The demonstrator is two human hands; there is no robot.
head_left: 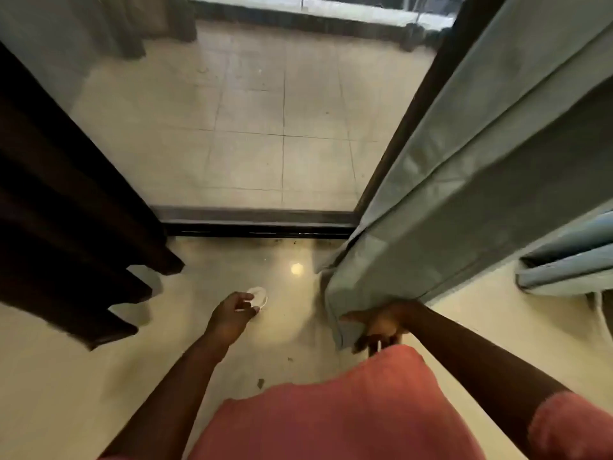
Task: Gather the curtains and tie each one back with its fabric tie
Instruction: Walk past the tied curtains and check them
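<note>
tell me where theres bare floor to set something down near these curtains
Free: the pale floor at lower left, below the dark curtain, and the strip between the right arm and the folded blue curtain. The middle, between the left hand and the door track, is open but holds a small white object. Crowded: where the right hand grips the grey-green curtain.

Dark curtain (66, 207) left, pale curtain (481, 180) right, door track (258, 224) between
</note>
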